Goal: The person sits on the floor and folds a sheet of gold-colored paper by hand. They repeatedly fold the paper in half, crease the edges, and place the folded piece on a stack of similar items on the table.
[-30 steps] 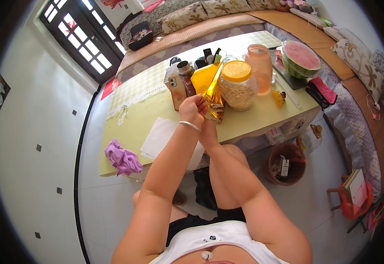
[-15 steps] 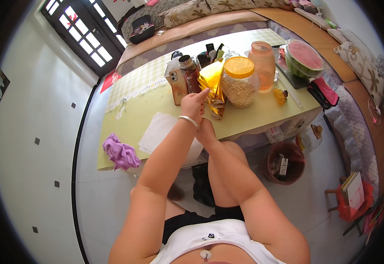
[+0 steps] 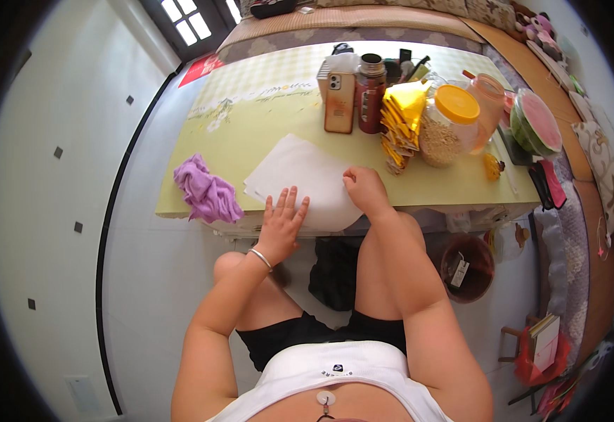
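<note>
White sheets of paper point(image 3: 300, 172) lie near the table's front edge, slightly fanned at the left, their near part reaching over the edge. My left hand point(image 3: 283, 224), with a bracelet at the wrist, rests at the paper's near left side, fingers spread. At the paper's right edge, my right hand point(image 3: 366, 190) is closed, thumb and forefinger pinching at the sheet; its other fingers are curled and partly hidden. Left of the paper, a crumpled purple cloth point(image 3: 205, 188) hangs partly over the table edge.
Behind the paper stand a phone point(image 3: 339, 104), a dark red flask point(image 3: 371, 95), gold packets point(image 3: 404, 116), a yellow-lidded jar point(image 3: 454, 126) and a pinkish jar point(image 3: 488, 105). A cut watermelon point(image 3: 536, 123) sits at the right. Below the table is a waste bin point(image 3: 467, 271).
My hands have parted and come down from near the gold packets to the paper. The left has spread its fingers; the right has closed at the paper's right edge. The view has shifted.
</note>
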Demonstrator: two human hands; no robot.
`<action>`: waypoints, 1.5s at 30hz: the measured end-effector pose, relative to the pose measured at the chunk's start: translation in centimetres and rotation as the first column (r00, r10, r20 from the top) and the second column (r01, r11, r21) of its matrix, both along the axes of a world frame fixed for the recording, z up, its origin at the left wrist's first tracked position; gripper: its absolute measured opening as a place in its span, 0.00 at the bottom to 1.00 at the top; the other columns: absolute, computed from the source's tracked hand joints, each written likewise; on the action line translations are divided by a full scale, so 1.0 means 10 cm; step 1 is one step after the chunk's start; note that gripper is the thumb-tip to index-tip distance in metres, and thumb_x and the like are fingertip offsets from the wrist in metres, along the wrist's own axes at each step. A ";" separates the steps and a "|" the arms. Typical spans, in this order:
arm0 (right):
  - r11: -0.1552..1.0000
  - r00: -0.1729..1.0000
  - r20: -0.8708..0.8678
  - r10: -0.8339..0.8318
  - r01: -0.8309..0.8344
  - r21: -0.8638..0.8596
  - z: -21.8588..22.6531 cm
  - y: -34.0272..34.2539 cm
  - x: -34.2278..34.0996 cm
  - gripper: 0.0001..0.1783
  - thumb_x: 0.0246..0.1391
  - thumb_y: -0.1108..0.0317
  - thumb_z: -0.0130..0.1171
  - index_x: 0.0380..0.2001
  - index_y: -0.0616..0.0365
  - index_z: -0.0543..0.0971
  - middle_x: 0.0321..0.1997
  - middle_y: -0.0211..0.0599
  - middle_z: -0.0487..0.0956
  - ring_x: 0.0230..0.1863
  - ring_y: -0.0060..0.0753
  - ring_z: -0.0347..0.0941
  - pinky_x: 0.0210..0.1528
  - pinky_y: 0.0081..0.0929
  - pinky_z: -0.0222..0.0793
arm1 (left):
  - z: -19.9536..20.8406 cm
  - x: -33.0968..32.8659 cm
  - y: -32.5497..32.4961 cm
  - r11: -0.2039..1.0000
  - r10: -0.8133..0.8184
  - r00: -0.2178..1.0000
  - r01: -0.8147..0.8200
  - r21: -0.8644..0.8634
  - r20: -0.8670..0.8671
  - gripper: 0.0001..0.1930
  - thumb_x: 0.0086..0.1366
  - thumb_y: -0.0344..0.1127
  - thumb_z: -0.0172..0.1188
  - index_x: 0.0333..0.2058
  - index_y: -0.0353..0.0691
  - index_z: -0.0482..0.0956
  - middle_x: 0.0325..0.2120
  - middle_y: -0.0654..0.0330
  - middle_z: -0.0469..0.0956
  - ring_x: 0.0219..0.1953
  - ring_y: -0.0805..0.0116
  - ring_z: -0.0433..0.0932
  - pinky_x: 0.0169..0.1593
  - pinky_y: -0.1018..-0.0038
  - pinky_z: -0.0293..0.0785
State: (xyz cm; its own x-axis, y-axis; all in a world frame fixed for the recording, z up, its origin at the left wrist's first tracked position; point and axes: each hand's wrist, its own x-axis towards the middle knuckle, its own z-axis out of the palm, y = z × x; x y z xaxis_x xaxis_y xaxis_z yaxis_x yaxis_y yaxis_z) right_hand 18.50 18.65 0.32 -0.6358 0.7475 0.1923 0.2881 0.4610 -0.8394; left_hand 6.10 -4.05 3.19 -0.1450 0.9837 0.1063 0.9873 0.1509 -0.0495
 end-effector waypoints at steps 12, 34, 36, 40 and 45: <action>0.989 1.000 0.028 -0.010 0.006 0.145 -0.02 -0.03 -0.11 0.07 0.55 0.68 0.62 0.33 0.62 0.82 0.37 0.46 0.82 0.41 0.51 0.79 0.45 0.40 0.74 | -0.38 -0.27 0.07 0.915 -0.102 0.990 0.131 0.381 -0.096 0.27 0.64 0.29 0.53 0.63 0.52 0.74 0.61 0.43 0.72 0.62 0.41 0.72 0.66 0.49 0.66; 0.813 0.821 -0.051 0.569 -0.553 0.179 0.05 -0.05 -0.06 0.15 0.45 0.74 0.73 0.39 0.60 0.84 0.42 0.39 0.83 0.44 0.40 0.77 0.47 0.32 0.74 | -0.36 -1.14 -0.11 0.945 -0.029 0.656 -0.228 0.235 0.755 0.13 0.67 0.33 0.63 0.49 0.46 0.86 0.65 0.57 0.73 0.74 0.56 0.58 0.76 0.55 0.41; 0.874 0.871 -0.092 0.483 -0.486 -0.008 -0.02 -0.04 -0.08 0.12 0.46 0.76 0.72 0.36 0.61 0.85 0.38 0.39 0.83 0.38 0.37 0.78 0.42 0.29 0.75 | -0.46 -1.14 -0.10 0.882 -0.008 0.752 -0.305 0.358 0.660 0.16 0.60 0.35 0.70 0.47 0.44 0.87 0.62 0.54 0.76 0.71 0.51 0.63 0.73 0.55 0.52; 0.902 0.904 0.001 0.428 -0.427 0.063 0.06 -0.08 -0.11 0.08 0.47 0.76 0.72 0.33 0.62 0.85 0.34 0.40 0.82 0.33 0.34 0.78 0.39 0.28 0.74 | -0.37 -1.05 -0.08 0.830 0.065 0.786 -0.385 0.404 0.615 0.21 0.51 0.37 0.76 0.46 0.45 0.88 0.60 0.51 0.77 0.69 0.47 0.66 0.71 0.55 0.58; 0.877 0.909 -0.063 0.412 -0.377 0.299 0.15 -0.19 -0.21 0.10 0.44 0.78 0.71 0.34 0.60 0.86 0.40 0.39 0.85 0.40 0.41 0.81 0.41 0.31 0.77 | -0.31 -1.10 -0.14 0.866 0.044 0.793 -0.333 0.373 0.607 0.29 0.50 0.38 0.75 0.53 0.46 0.84 0.63 0.46 0.73 0.71 0.44 0.62 0.71 0.54 0.57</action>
